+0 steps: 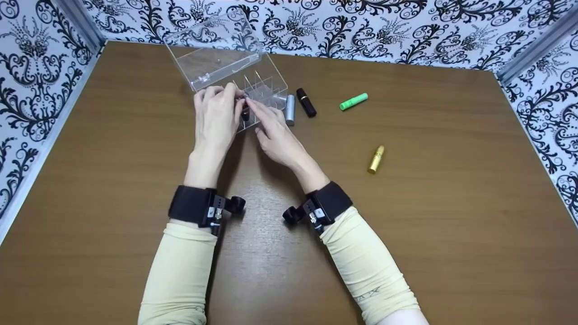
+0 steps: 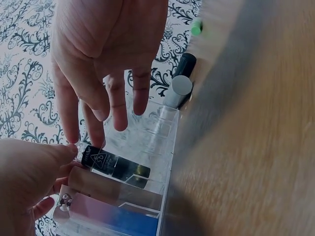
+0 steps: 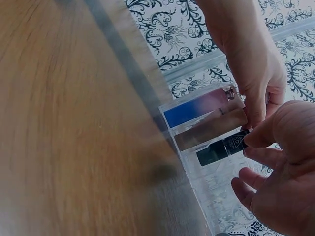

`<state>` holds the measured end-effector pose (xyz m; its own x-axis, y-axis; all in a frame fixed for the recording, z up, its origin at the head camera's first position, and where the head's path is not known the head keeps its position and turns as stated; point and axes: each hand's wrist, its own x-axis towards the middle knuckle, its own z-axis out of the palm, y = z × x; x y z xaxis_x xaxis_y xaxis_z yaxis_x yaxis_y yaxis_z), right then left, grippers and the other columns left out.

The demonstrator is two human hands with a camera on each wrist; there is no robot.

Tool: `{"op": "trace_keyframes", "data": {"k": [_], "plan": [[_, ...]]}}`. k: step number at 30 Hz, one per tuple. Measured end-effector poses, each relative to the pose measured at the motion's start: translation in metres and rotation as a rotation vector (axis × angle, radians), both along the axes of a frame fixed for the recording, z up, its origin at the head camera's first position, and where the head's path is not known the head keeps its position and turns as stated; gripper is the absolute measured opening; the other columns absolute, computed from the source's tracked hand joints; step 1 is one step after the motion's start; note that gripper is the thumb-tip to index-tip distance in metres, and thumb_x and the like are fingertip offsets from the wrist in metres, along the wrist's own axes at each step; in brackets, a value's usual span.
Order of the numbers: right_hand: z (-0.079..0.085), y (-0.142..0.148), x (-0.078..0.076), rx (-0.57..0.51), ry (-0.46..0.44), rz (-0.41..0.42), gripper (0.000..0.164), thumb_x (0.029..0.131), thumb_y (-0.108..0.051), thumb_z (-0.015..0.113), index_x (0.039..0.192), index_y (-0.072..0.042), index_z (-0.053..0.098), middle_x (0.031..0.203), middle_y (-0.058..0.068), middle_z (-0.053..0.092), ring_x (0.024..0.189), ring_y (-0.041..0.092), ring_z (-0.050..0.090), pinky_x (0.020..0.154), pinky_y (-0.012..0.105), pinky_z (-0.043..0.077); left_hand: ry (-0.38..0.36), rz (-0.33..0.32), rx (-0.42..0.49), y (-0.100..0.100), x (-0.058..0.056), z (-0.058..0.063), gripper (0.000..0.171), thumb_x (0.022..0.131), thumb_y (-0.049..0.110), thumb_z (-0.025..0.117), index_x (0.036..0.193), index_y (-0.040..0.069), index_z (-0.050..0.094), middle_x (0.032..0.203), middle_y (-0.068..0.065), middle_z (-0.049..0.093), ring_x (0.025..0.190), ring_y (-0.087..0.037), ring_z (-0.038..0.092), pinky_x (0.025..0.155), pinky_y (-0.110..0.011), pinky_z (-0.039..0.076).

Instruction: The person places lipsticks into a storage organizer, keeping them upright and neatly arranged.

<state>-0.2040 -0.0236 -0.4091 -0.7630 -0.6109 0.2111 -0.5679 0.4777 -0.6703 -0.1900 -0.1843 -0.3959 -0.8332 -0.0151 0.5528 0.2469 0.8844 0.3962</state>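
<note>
A clear plastic organizer (image 1: 273, 76) with its lid raised stands at the back left of the table. In it lies a black lipstick tube (image 2: 106, 162) with white lettering, slanted in a compartment. My left hand (image 1: 214, 113) pinches this tube's clear end between thumb and finger. From the right, my right hand (image 1: 277, 137) reaches in with fairly straight fingers, its fingertips touching the tube near the left thumb. Beside the black tube sit a brownish tube (image 3: 211, 129) and a pink-and-blue tube (image 3: 197, 108) in neighbouring compartments.
A silver tube (image 1: 290, 109) stands against the organizer's right side, with a black lipstick (image 1: 306, 103) just beyond. Further right lie a green tube (image 1: 353, 102) and a gold lipstick (image 1: 375, 159). Patterned panels (image 1: 388, 31) border the wooden table.
</note>
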Motion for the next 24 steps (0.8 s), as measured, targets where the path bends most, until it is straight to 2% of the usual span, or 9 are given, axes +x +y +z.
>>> {"op": "trace_keyframes", "data": {"k": [5,16,24], "plan": [[-0.0013,-0.0009,-0.0005,0.025,-0.005,-0.011,0.062,0.099,0.005,0.047,0.158,-0.003,0.030,0.162,0.018,0.030,0.143,0.035,0.028,0.120,0.034,0.021,0.000,0.004,-0.040,-0.0008,-0.0001,-0.0013,0.014,0.101,0.013,0.061,0.110,0.002,0.063,0.105,-0.012,0.076,0.112,-0.036,0.059,0.104,-0.052,0.031],[-0.0013,-0.0015,0.0012,0.056,0.020,-0.017,0.060,0.099,0.003,0.049,0.156,0.001,0.032,0.163,0.016,0.029,0.143,0.034,0.027,0.120,0.033,0.020,-0.037,-0.010,-0.079,-0.0021,0.0000,-0.0036,0.014,0.100,0.012,0.061,0.110,0.003,0.062,0.107,-0.013,0.074,0.114,-0.035,0.057,0.104,-0.053,0.030],[-0.0025,-0.0028,0.0000,0.046,0.037,-0.021,0.059,0.098,0.004,0.049,0.155,0.002,0.034,0.162,0.017,0.031,0.142,0.035,0.029,0.120,0.034,0.021,-0.021,-0.025,-0.128,-0.0038,0.0006,-0.0047,0.015,0.100,0.012,0.060,0.112,0.002,0.063,0.107,-0.013,0.074,0.114,-0.037,0.057,0.102,-0.053,0.031]]}}
